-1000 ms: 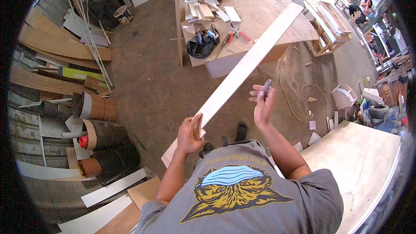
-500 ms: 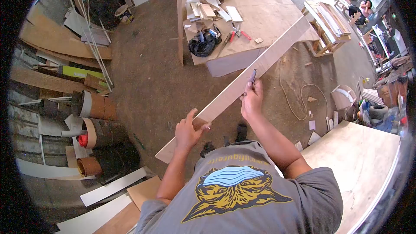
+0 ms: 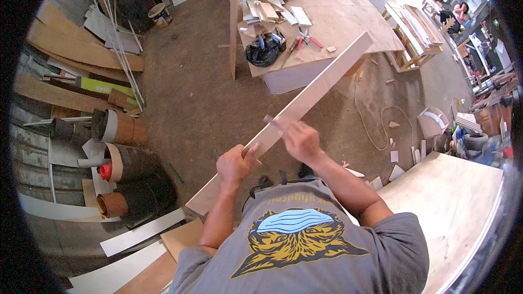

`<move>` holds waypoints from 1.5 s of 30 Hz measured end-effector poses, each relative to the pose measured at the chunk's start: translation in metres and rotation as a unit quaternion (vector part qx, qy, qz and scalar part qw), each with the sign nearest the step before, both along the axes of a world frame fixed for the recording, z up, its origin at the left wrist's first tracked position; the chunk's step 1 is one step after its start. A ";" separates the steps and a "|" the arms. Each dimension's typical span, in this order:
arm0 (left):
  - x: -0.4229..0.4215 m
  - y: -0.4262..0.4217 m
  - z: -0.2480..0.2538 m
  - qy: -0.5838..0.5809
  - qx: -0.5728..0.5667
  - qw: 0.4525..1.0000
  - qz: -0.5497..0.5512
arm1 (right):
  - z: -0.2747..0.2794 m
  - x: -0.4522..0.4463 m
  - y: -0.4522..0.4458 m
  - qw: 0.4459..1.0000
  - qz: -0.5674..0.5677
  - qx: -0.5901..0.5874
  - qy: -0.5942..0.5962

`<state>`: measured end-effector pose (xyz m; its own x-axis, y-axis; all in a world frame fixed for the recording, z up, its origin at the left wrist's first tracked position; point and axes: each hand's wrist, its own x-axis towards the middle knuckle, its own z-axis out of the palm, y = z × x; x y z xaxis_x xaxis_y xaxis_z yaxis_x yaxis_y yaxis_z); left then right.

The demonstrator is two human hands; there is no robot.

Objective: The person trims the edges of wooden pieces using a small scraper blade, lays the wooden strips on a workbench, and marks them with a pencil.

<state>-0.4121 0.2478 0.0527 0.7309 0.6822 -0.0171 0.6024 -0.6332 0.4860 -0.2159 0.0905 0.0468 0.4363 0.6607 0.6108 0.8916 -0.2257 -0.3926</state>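
A long, narrow wooden board (image 3: 321,84) runs diagonally in front of my body, its far end raised toward the worktable. My left hand (image 3: 234,163) is closed around the board's lower part, thumb on its broad face. Over the upper edge, near the board's middle, my right hand (image 3: 300,140) grips a small, slim grey-purple tool (image 3: 269,120). The tool is smeared by motion, so its exact kind is unclear. It appears to meet the board's edge.
Ahead stands a worktable (image 3: 348,16) with wood offcuts (image 3: 267,10), a black plastic bag (image 3: 264,51) and red-handled pliers (image 3: 315,41). Rolled sheets (image 3: 125,130) lie left. A large pale panel (image 3: 447,212) is at right; a cord (image 3: 376,147) crosses the floor.
My right hand has moved left and down along the board with the tool, reaching its upper edge. The board has shifted slightly down and left, and my left hand's fingers have closed more around it.
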 end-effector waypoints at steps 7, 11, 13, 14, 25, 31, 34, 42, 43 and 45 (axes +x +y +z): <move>-0.032 0.009 0.006 0.049 -0.030 0.998 -0.008 | -0.004 0.017 -0.010 0.976 -0.179 -0.076 -0.098; -0.043 0.016 0.000 0.066 -0.030 0.997 -0.013 | -0.023 -0.044 0.000 0.991 -0.034 -0.060 -0.113; -0.050 0.019 0.006 0.079 -0.021 0.996 -0.025 | -0.015 -0.047 -0.003 0.985 -0.082 -0.076 -0.130; -0.054 0.019 0.007 0.086 -0.018 0.996 -0.030 | -0.010 -0.031 -0.009 0.979 -0.122 -0.088 -0.135; -0.054 0.017 0.004 0.059 0.038 0.997 -0.017 | -0.019 0.029 -0.039 0.976 -0.176 -0.053 -0.119; -0.029 0.012 0.012 0.022 0.110 0.993 -0.038 | -0.013 0.065 -0.057 0.980 -0.160 -0.067 -0.102; -0.012 0.007 0.014 0.013 0.132 0.990 -0.058 | -0.007 0.108 -0.079 0.968 -0.223 -0.080 -0.085; 0.057 -0.025 0.012 0.016 0.118 0.992 -0.048 | -0.012 0.170 -0.103 0.977 -0.190 -0.037 -0.094; 0.067 -0.031 0.014 0.018 0.112 0.993 -0.044 | -0.014 0.181 -0.106 0.976 -0.197 -0.032 -0.089; 0.085 -0.038 0.011 0.025 0.105 0.994 -0.036 | -0.019 0.201 -0.110 0.973 -0.216 -0.018 -0.080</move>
